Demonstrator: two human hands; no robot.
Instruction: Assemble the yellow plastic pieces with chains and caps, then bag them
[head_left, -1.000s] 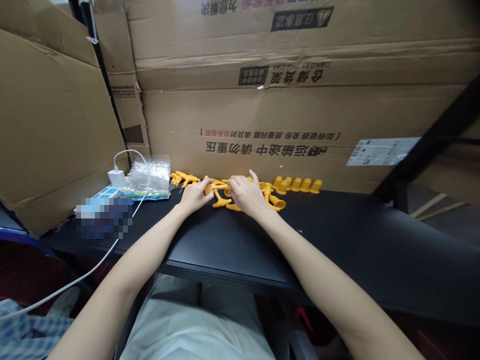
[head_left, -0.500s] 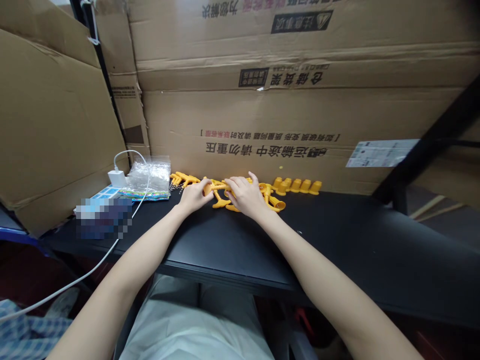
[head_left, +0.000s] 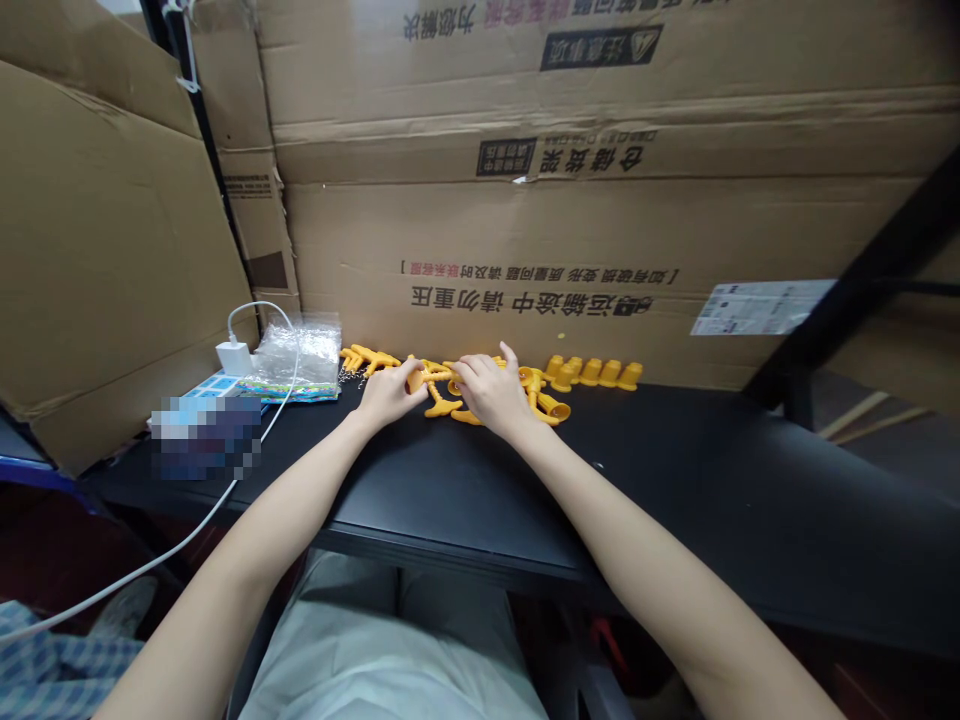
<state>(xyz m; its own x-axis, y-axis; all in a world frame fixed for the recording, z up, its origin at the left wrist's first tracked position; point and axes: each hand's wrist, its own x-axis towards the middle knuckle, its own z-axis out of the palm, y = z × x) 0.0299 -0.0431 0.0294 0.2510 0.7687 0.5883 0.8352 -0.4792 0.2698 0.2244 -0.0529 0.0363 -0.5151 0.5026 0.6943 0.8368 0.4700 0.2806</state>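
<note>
My left hand [head_left: 386,395] is closed in a pinch on a branched yellow plastic piece [head_left: 435,375] at the back of the black table. Close beside it, my right hand [head_left: 493,396] has thumb and fingers closed on the other end of that piece; one finger points up. The fingertips partly hide what they grip. More yellow plastic parts [head_left: 555,408], curved and ring-shaped, lie under and around my right hand. Right of them stand several small yellow cup-shaped pieces [head_left: 611,374]. Left of my left hand are slim yellow pieces [head_left: 371,358] with small metal bits [head_left: 352,376] beside them.
A tall cardboard sheet [head_left: 480,225] closes off the back, and another cardboard panel [head_left: 112,260] the left. Clear plastic bags [head_left: 296,355] and a white charger [head_left: 234,357] with its cable lie left on the black table [head_left: 450,480]. A dark post [head_left: 862,270] rises at right.
My right fingers have shifted very slightly on the yellow piece. Otherwise both hands and the parts look the same.
</note>
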